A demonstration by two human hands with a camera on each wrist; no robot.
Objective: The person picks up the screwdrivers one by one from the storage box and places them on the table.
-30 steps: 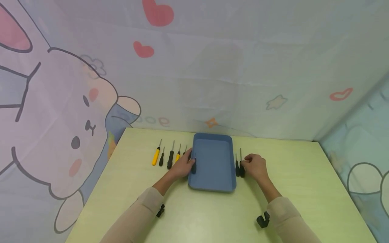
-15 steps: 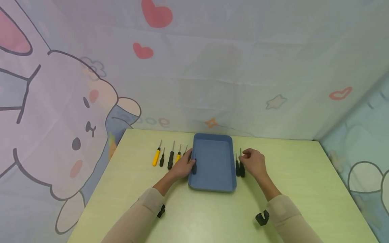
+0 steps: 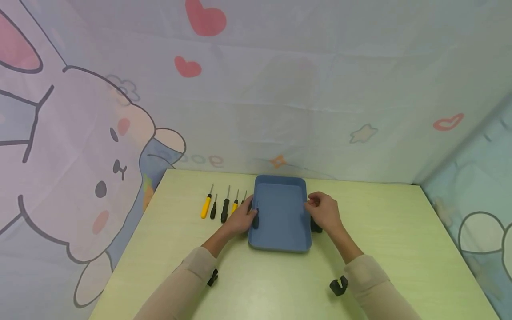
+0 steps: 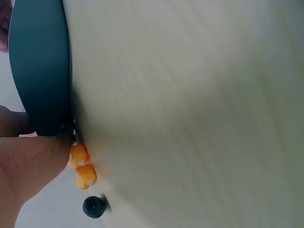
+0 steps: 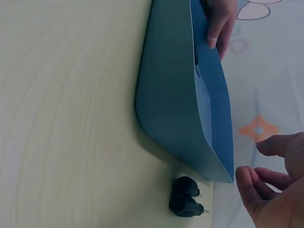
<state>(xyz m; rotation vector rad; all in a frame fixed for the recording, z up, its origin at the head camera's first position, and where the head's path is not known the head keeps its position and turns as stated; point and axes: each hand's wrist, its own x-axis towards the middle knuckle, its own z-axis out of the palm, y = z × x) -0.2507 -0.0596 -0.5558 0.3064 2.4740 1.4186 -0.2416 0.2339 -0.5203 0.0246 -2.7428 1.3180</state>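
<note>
My left hand (image 3: 242,218) grips the left side of the blue tray (image 3: 280,246), its thumb at the rim and the fingers outside. Just inside that wall, by the thumb, lies a black-handled screwdriver (image 3: 256,220). My right hand (image 3: 325,213) hovers at the tray's right rim; the right wrist view shows a gap between its thumb and curved fingers, with nothing held. Beneath that hand, beside the tray, lie two black screwdrivers (image 5: 185,197), partly hidden in the head view.
Left of the tray, a row of screwdrivers holds a yellow one (image 3: 206,206), a small black one (image 3: 214,210), a longer black one (image 3: 225,210) and others partly behind my left hand. The pale table (image 3: 264,289) meets a printed cloth wall (image 3: 280,111) at the back.
My right hand has moved left from above the two black screwdrivers to the tray's right rim. The left hand and tray stay in place.
</note>
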